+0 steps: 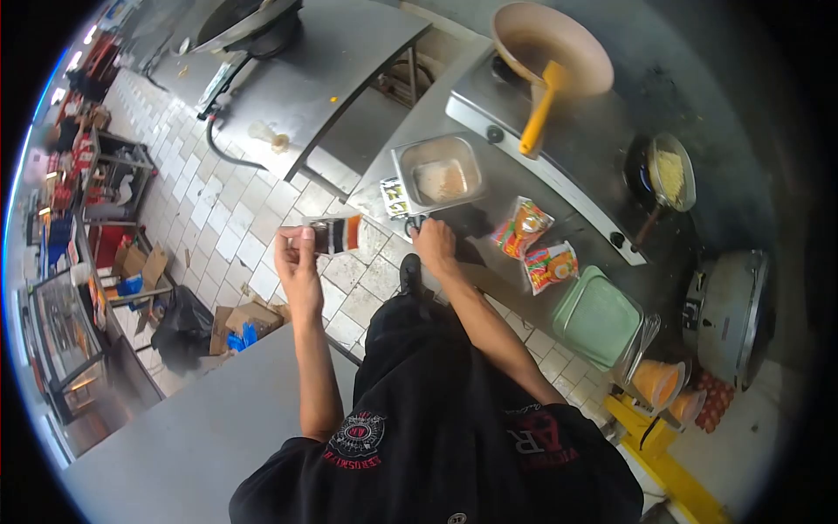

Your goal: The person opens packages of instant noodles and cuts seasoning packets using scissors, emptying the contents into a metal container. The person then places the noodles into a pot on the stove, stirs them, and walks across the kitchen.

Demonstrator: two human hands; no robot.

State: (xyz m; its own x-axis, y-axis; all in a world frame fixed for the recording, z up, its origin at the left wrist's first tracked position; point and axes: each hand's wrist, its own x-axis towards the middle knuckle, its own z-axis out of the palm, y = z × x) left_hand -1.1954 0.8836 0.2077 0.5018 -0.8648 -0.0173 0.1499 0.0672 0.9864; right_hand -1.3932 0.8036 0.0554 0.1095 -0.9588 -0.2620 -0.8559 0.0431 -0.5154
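Observation:
My left hand [298, 262] pinches a strip of seasoning sachets [336, 235], dark at one end and orange at the other, held up over the tiled floor. At the counter's edge my right hand [433, 244] is closed on the black handles of a pair of scissors [413, 225]; the blades are not clearly seen. Just beyond it sits a steel container [439, 173] with pale and brownish powder at its bottom. A green and white packet [394, 198] lies beside the container. Two noodle packets [537, 244] rest on the counter to the right of my right hand.
A pan with a yellow handle [543, 109] stands on the stove [559, 179]. Another small pan [670, 170] holds noodles. A green-lidded container [597, 319], a whisk [643, 336] and a rice cooker [726, 314] are at the right. A steel table [349, 52] with a wok stands ahead.

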